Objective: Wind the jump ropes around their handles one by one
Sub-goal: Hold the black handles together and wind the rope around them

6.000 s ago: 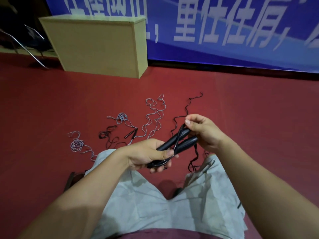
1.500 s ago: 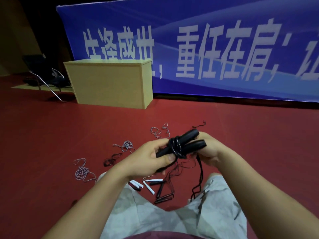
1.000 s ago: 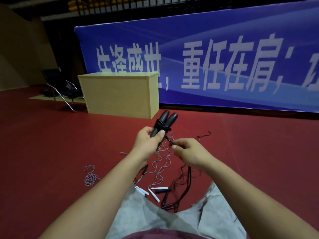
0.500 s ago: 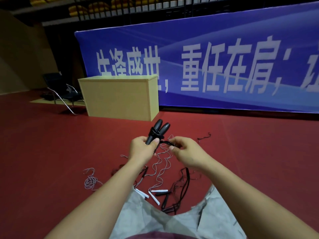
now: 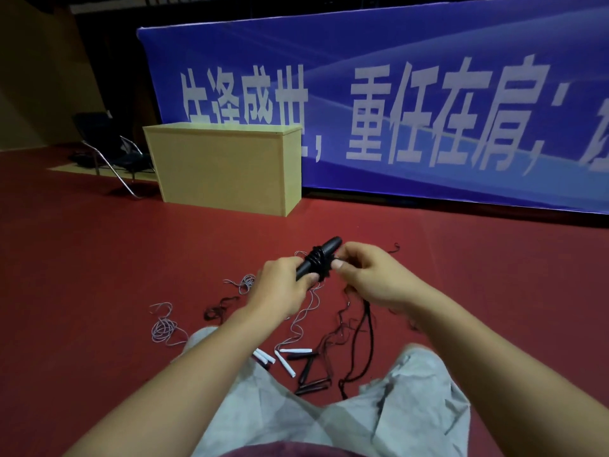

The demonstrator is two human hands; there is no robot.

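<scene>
Between the two raised hands, above the red floor [image 5: 99, 275], the black handles [image 5: 318, 258] are lying together as one bundle, long axis tilted, far end pointing up and to the right. Black rope [image 5: 318, 262] is sitting coiled around their middle. The left hand [image 5: 283, 288] is gripping the lower end; the right hand [image 5: 369, 275] is pinching the rope beside the coil, with the slack hanging down toward the lap. On the floor below, white handles [image 5: 283, 361], more black handles [image 5: 308, 374] and loose pale rope [image 5: 163, 328] are lying scattered. Behind, a wooden box [image 5: 227, 166] is standing closed before a blue banner [image 5: 428, 110]; its contents cannot be seen.
</scene>
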